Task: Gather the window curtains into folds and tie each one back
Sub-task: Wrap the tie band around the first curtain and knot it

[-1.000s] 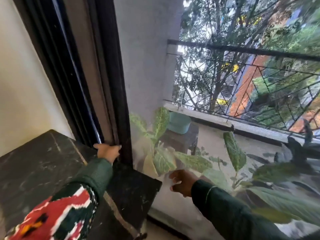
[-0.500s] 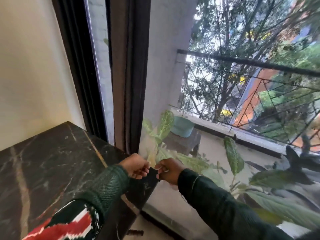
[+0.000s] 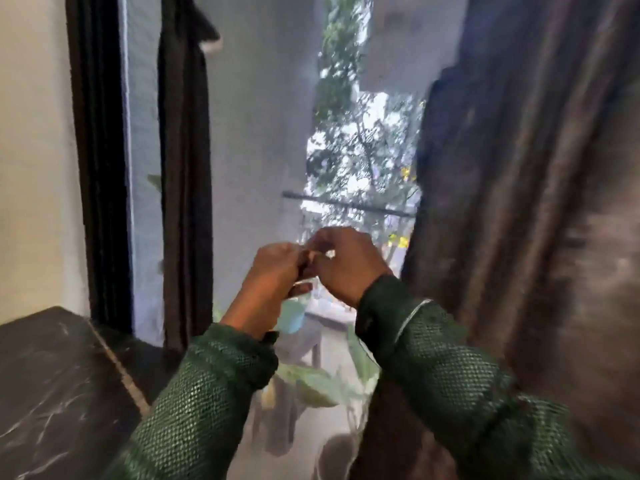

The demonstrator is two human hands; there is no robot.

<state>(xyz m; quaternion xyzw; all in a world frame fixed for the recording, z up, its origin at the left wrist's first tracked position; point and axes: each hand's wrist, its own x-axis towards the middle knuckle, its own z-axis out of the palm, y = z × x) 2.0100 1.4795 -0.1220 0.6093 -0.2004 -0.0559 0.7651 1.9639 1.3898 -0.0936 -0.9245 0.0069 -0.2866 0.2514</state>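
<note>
A brown curtain point(image 3: 540, 216) is hanging in long folds down our right side, filling that whole edge of the view and blocking most of the window there. On the left a dark strip of gathered curtain point(image 3: 185, 188) is hanging just beside the black window frame point(image 3: 100, 161), with a dark marble counter point(image 3: 52, 393) sitting below it at the lower left. Between the two curtains we are looking through the glass at a white wall, trees, a railing bar point(image 3: 349, 204), a pale teal pot point(image 3: 291, 317) and some leafy plants point(image 3: 311, 382).

We are holding both hands up together in the gap between the curtains. Our left hand point(image 3: 277, 271) is curling its fingers and our right hand point(image 3: 346, 265) is bending over it, fingertips meeting; they seem to be pinching something small and dark between them, but the blur is keeping us from telling what it is. Neither hand is touching a curtain.

Open room is lying in the middle, bounded by the brown curtain's edge near our right wrist and the dark strip well to the left.
</note>
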